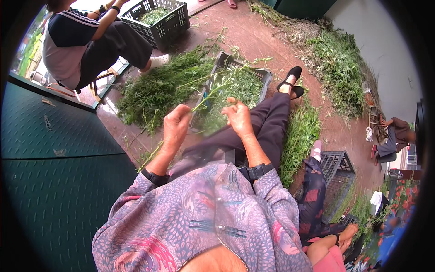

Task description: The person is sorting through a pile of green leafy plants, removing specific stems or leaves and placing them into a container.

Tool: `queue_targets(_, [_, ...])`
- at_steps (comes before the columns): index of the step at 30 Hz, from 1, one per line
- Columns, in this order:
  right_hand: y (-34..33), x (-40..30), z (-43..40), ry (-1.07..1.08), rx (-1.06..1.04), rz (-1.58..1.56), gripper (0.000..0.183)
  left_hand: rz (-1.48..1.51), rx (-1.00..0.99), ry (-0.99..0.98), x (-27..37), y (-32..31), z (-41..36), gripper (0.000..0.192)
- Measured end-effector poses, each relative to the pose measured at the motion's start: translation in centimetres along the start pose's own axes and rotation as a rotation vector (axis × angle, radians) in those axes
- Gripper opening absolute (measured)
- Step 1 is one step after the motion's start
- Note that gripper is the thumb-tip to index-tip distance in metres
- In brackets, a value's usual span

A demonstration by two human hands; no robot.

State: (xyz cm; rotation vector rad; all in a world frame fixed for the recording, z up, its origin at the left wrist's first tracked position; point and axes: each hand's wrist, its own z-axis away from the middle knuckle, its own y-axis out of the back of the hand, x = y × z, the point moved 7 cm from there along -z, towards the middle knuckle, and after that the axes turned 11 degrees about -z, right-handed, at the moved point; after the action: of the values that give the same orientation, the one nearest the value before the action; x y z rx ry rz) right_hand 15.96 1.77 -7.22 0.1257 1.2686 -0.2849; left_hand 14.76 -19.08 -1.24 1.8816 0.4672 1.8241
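My left hand is closed around a long green plant stem. The stem's leafy tip reaches up and right over a grey plastic crate, and its lower end seems to trail past my left wrist. My right hand is raised beside the stem, with thumb and index finger bent near each other. Whether a bit of leaf is pinched there is too blurred to tell. Loose plucked green leaves lie inside the crate, just beyond both hands. Some blurred green shows below the right hand, above my legs.
Cut leafy stems are heaped left of the crate; more stems lie right of my legs. A seated person is by a black crate. Another person sits close on my right. Green metal plating borders my left.
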Motion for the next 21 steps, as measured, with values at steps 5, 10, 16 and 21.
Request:
queue_targets(5, [0.3, -2.3, 0.8, 0.089, 0.019, 0.174, 0.013, 0.044, 0.078, -0.110, 0.2, 1.0, 0.0, 0.005])
queue_targets(10, [2.2, -7.3, 2.9, 0.479, 0.258, 0.508, 0.010, -0.017, 0.009, -0.026, -0.8, 0.6, -0.2, 0.006])
queue_targets(16, [0.3, -11.3, 6.4, 0.905, 0.232, 0.455, 0.014, -0.026, 0.015, -0.082, 0.0, 0.6, 0.1, 0.005])
queue_targets(21, [-1.9, -10.4, 5.8, 0.846, 0.113, 0.478, 0.018, 0.000, 0.008, -0.122, 0.8, 0.7, 0.4, 0.006])
